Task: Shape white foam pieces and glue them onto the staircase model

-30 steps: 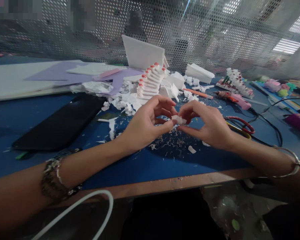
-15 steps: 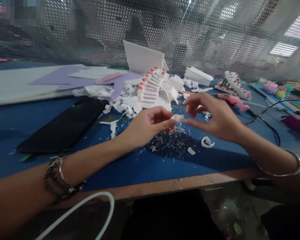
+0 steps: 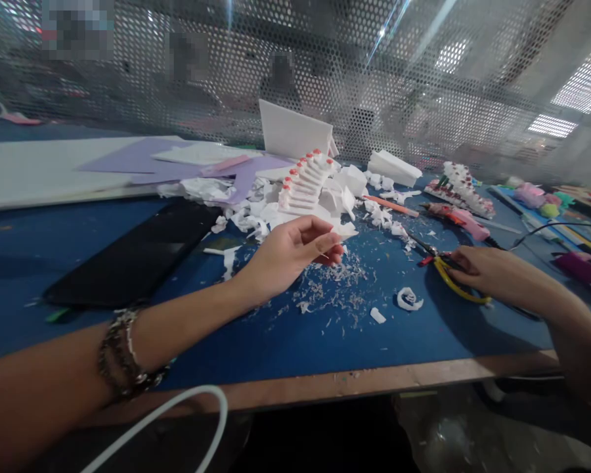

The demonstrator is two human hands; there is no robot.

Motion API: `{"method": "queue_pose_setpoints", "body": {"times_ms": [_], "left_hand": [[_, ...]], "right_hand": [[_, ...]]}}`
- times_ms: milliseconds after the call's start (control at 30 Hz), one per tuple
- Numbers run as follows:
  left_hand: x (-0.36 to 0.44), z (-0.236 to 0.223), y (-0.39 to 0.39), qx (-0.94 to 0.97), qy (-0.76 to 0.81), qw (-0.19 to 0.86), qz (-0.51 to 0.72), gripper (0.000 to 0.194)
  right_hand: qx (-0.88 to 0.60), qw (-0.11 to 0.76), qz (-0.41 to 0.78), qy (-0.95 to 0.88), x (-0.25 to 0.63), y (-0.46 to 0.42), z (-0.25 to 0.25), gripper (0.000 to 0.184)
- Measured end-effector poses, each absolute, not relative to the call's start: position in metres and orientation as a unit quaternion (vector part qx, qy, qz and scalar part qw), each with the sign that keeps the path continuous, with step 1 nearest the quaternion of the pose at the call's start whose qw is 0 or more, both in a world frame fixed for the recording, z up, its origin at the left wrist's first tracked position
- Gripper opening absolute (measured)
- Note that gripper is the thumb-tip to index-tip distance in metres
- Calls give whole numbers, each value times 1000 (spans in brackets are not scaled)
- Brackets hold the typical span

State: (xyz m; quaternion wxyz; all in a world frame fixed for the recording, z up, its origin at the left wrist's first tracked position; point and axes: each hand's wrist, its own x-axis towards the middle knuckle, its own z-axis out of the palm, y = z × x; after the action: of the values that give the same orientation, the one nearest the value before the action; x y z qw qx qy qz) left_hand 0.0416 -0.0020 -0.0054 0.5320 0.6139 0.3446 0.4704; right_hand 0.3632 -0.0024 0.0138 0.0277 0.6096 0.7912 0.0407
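Note:
Pinched between the thumb and fingers of my left hand (image 3: 295, 253) is a small white piece (image 3: 345, 230), mostly hidden by the fingertips; its material is unclear. To the right, my right hand (image 3: 492, 272) is closed around the yellow handles of a pair of scissors (image 3: 454, 284) lying low over the table, blades pointing away and to the left. Beyond my left hand stands a white stepped model (image 3: 303, 187) with red tips along its top. Fine white shavings (image 3: 337, 289) are strewn under and beside my left hand.
A black flat slab (image 3: 138, 256) lies at left, below white and purple sheets (image 3: 123, 157). Crumpled white scraps (image 3: 253, 210) surround the model. An orange stick (image 3: 391, 205), a pink glue gun (image 3: 467, 223) and a curled white strip (image 3: 410, 299) lie right. Perforated metal (image 3: 201, 79) backs the table.
My right hand has left the white piece at my left fingertips, moved right and down, and taken hold of the scissors. My left hand stays pinched in nearly the same place.

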Motion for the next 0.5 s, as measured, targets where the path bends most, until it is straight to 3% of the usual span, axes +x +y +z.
{"method": "queue_pose_setpoints", "body": {"times_ms": [167,333,500], "left_hand": [[41,-7,-1,601,333,543,483,12],[41,-7,1,598,343,550,472,15],[47,3,-1,541,349,590,488,12]], "right_hand": [[644,35,53,762,369,-9,18,21],[655,-78,109,743,361,-10,34,19],[542,-152,-12,826,327,-4,40,26]]}}
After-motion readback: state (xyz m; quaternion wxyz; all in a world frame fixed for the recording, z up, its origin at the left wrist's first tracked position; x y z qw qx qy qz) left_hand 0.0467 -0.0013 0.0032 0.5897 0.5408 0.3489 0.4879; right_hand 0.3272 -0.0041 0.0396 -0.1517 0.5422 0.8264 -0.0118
